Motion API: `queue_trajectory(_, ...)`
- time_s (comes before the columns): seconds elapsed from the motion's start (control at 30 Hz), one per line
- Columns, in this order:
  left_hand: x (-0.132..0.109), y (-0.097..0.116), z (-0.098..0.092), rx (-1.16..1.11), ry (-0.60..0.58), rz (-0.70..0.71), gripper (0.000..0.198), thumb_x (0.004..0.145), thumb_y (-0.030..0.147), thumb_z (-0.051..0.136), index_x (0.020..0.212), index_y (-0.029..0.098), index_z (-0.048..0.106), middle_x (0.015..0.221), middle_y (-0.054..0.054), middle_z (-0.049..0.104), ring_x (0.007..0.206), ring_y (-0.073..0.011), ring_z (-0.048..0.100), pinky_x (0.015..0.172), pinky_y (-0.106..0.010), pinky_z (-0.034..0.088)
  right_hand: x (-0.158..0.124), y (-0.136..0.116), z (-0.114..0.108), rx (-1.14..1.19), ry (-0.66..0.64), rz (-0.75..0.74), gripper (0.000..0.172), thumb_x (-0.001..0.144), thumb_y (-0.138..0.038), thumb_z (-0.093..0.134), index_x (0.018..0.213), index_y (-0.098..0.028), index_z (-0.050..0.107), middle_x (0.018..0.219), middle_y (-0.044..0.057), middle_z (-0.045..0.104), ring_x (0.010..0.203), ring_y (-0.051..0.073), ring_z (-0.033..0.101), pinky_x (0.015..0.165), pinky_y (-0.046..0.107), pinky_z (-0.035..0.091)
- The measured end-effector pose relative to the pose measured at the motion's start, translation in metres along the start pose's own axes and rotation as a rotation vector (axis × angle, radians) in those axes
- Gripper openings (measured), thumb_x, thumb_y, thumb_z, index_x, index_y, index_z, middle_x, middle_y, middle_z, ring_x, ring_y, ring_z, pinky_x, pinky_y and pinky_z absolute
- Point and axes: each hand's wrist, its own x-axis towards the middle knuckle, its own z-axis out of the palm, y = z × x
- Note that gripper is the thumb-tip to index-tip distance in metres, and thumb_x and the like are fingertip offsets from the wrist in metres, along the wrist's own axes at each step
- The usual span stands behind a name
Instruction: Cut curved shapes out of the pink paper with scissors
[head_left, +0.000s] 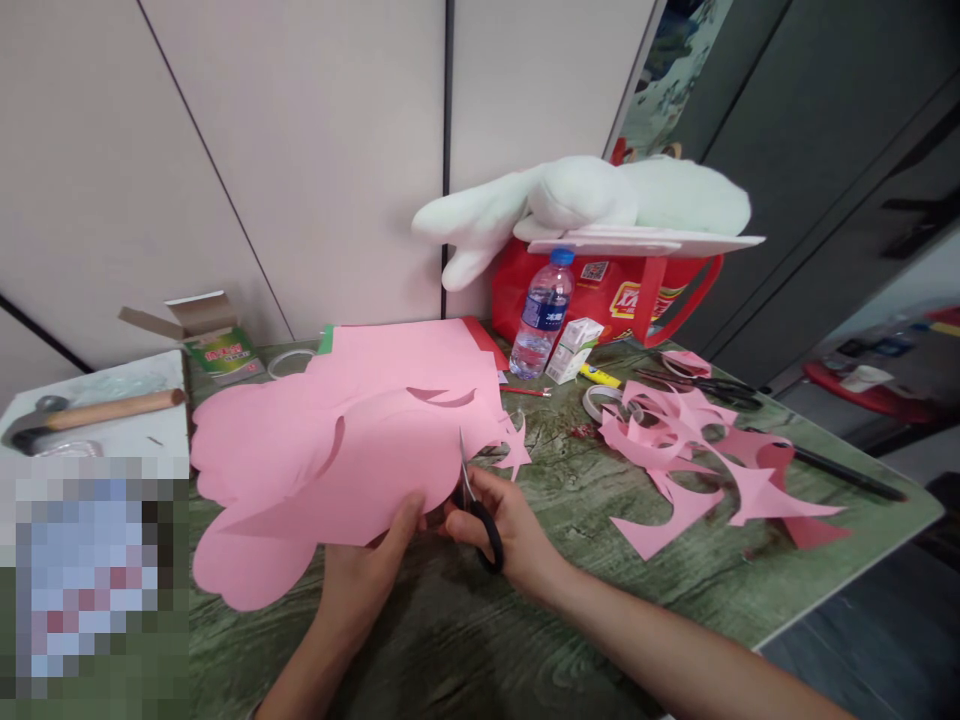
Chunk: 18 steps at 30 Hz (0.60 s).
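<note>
A pink sheet of paper (375,470) is gripped at its near edge by my left hand (375,570), thumb on top and the other fingers hidden beneath. My right hand (510,520) has its fingers through the handles of black-handled scissors (480,520). The blades point away from me at the sheet's right edge. Under and behind that sheet lie more pink sheets (405,350), and scalloped pink paper shapes (255,570) spread to the left. A small jagged pink scrap (516,448) lies just beyond the scissors.
Pink offcuts (675,440) are heaped on the right, by a tape roll (600,402). Behind stand a water bottle (541,315), a small white carton (574,350) and a red bag (517,285) under a white plush item (585,195). A hammer (112,408) rests at left.
</note>
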Motion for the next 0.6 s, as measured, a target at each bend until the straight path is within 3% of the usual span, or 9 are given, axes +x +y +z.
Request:
queue_trajectory(0.33, 0.0031, 0.005, -0.0018, -0.035, -0.032, 0.028, 0.023, 0.07, 0.035, 0.064, 0.054, 0.019, 0.062, 0.052, 0.0, 0.067, 0.051, -0.0162, 0.062, 0.054, -0.027, 0.052, 0.0004, -0.0048, 0.0013, -0.094, 0.021, 0.017, 0.045, 0.057, -0.055, 0.075, 0.071, -0.018, 0.054, 0.054, -0.005, 0.051, 0.05, 0.01, 0.045, 0.049, 0.022, 0.037)
queue_trajectory(0.6, 0.006, 0.0102, -0.0017, -0.077, -0.033, 0.045, 0.023, 0.07, 0.032, 0.065, 0.052, 0.019, 0.061, 0.049, 0.0, 0.065, 0.049, -0.0157, 0.061, 0.052, -0.026, 0.051, -0.0003, -0.0009, -0.0016, -0.092, 0.029, 0.028, 0.041, 0.06, -0.051, 0.074, 0.072, -0.018, 0.054, 0.05, -0.007, 0.049, 0.047, 0.011, 0.048, 0.047, 0.022, 0.039)
